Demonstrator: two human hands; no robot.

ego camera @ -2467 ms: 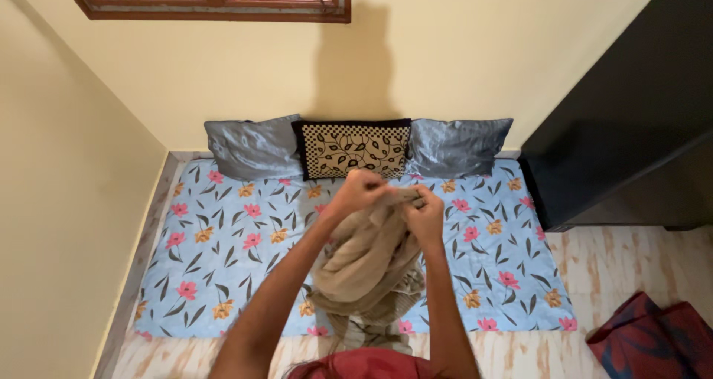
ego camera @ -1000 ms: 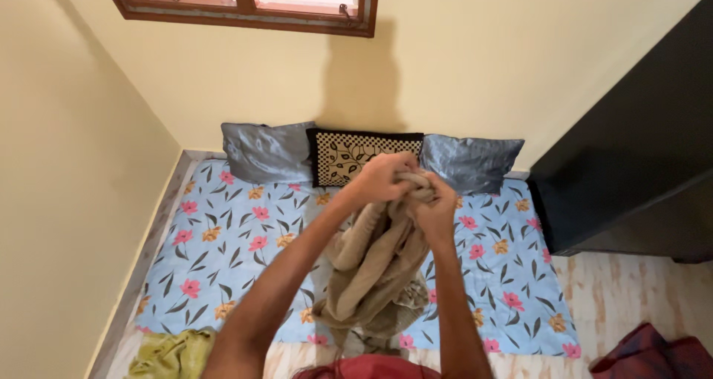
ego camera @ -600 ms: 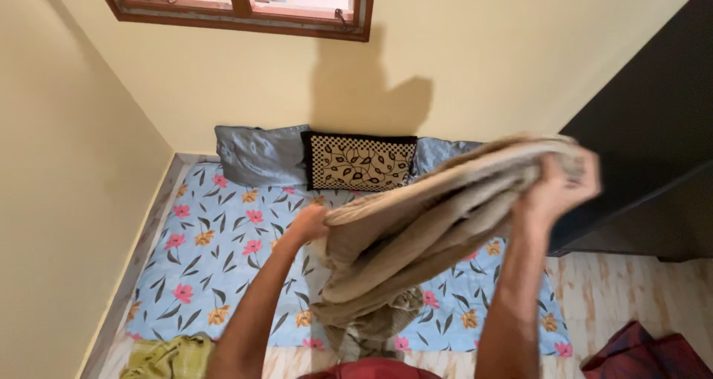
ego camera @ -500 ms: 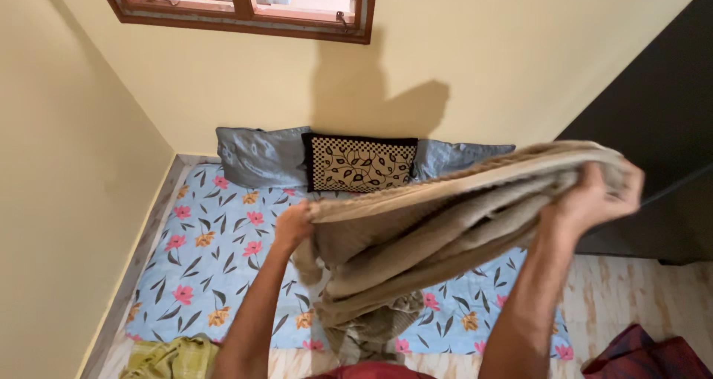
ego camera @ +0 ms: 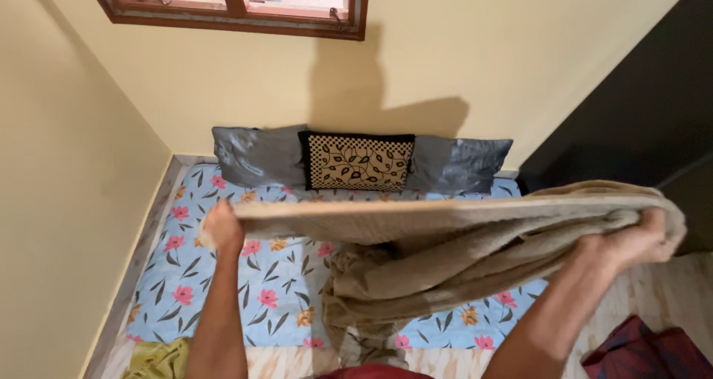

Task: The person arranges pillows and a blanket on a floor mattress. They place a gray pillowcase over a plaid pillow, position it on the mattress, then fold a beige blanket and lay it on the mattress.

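Note:
A beige blanket is stretched wide in the air above a floor mattress with a blue floral sheet. My left hand grips the blanket's left corner over the mattress's left half. My right hand grips the bunched right end near the dark cupboard. The blanket's upper edge runs taut between both hands, while its middle hangs in loose folds toward the mattress's near edge.
Two grey satin pillows flank a black-and-cream patterned cushion at the wall. A dark cupboard stands at right. A red patterned cloth lies on the floor bottom right, a green cloth bottom left. A wooden window sits above.
My hands, held together on the bunched blanket, have pulled apart: the left went left, the right went far right and lower. The blanket has spread into a wide band.

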